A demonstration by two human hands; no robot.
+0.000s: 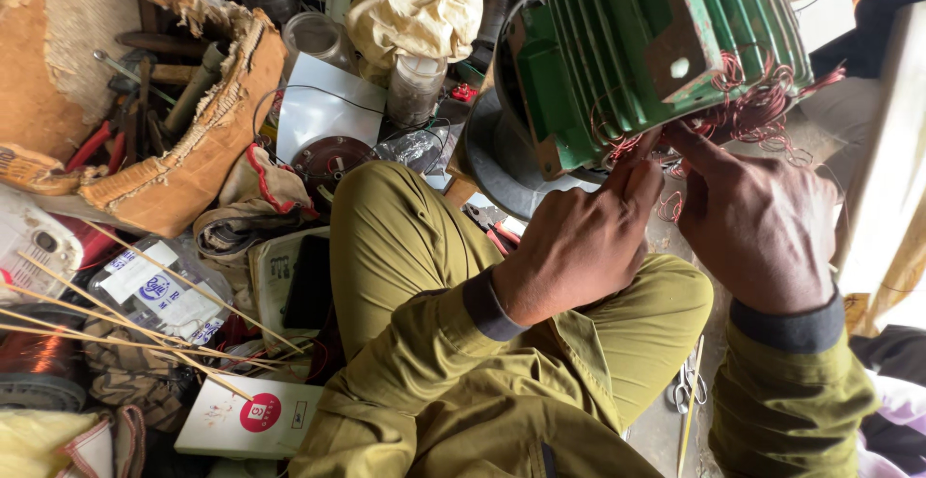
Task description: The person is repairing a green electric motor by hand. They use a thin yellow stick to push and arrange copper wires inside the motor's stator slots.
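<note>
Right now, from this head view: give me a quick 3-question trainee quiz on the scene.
1. True or false: both hands are at the reddish wire coils of the green ribbed motor housing.
2. Which lies left of the person's knee? A) a torn cardboard box holding pliers and other tools B) a blue bucket C) a ladder.
3. What lies on the floor between the person's legs, low in the picture?

Key:
1. True: the left hand and the right hand both have fingertips at the wire coils.
2. A.
3. Scissors.
</note>
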